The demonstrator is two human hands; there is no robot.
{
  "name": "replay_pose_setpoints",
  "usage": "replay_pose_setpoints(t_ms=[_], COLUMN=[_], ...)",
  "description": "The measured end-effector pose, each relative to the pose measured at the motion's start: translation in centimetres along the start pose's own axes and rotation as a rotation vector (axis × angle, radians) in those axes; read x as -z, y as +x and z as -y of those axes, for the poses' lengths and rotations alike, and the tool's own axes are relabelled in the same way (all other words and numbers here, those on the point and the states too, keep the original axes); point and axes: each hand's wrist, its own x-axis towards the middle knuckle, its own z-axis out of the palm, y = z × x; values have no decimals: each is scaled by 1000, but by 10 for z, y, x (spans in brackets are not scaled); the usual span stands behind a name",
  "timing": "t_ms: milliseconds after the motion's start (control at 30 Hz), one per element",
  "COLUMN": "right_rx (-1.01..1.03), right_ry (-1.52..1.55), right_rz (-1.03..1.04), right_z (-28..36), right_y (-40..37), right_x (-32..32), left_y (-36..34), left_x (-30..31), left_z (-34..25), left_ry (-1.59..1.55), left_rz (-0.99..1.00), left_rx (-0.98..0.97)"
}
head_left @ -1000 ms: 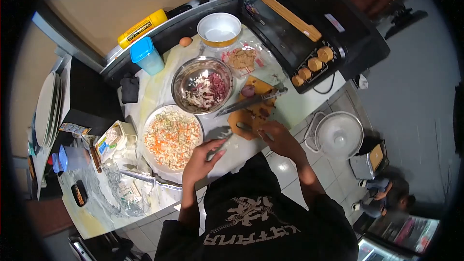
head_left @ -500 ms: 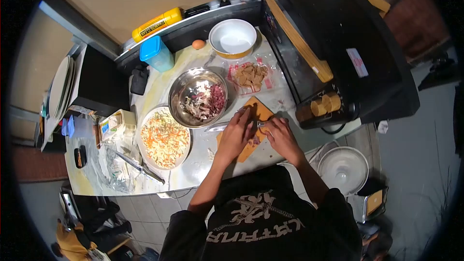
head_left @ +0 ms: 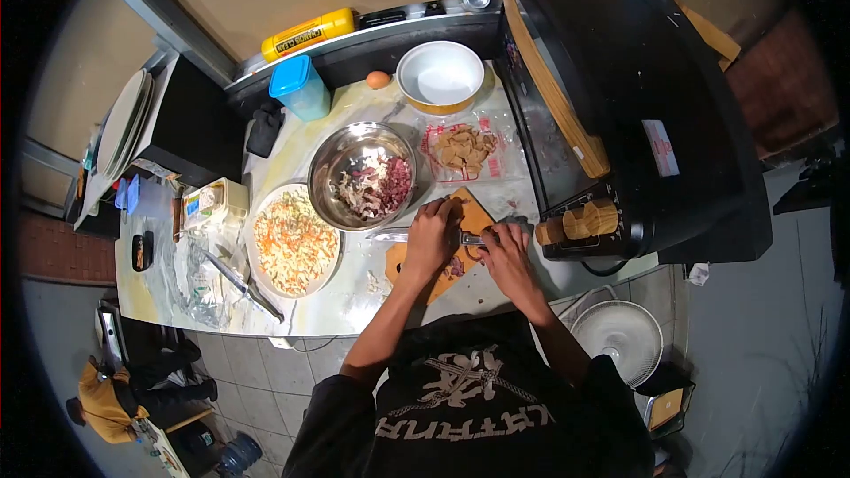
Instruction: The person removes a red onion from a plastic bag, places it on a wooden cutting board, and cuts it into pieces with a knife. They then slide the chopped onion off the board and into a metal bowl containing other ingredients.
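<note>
A knife (head_left: 388,235) lies flat across the wooden cutting board (head_left: 478,207), blade to the left. My right hand (head_left: 508,255) is closed at the end of its handle. My left hand (head_left: 428,237) curls over the blade. Its bent fingers hide what is under them. Small purplish chopped pieces (head_left: 454,267) lie on the board below the handle. Behind my left hand stands a steel bowl (head_left: 323,199) with chopped dark red and whitish food (head_left: 390,188) inside. A plate (head_left: 335,276) of shredded white and orange vegetables (head_left: 295,241) sits farther left.
Brown pieces on a plastic bag (head_left: 467,150), a white bowl (head_left: 440,80) and an egg (head_left: 378,80) are toward the back. A black oven (head_left: 637,124) takes up the right side. Another knife (head_left: 243,285) lies left. A fan (head_left: 620,341) stands below the counter.
My view has shifted slightly. My right hand has come in closer to the knife handle, and more of the handle shows between my hands. The bowls and plate stay put.
</note>
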Motion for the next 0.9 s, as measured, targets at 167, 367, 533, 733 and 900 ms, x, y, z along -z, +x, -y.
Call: replay_pose_setpoints(t_ms=[167,367,533,733,900], right_rx=[28,50,69,40,41], right_ry=[-7,-8,15,8,30], right_rz=[-12,9,20,84,76], right_z=[-3,-4,-8,-9,-3], right_y=[-1,-3,-1,2,6], right_x=[-6,-3,-7,-3,1], left_y=[1,-19,-46,-59,-66], left_x=[12,51,60,58,58], left_z=[5,-9,5,21,19], left_ry=[-232,-1216,-1742,-1735,-1737], left_rz=[-44,44,150,155,159], left_rx=[-31,368,566,586,468])
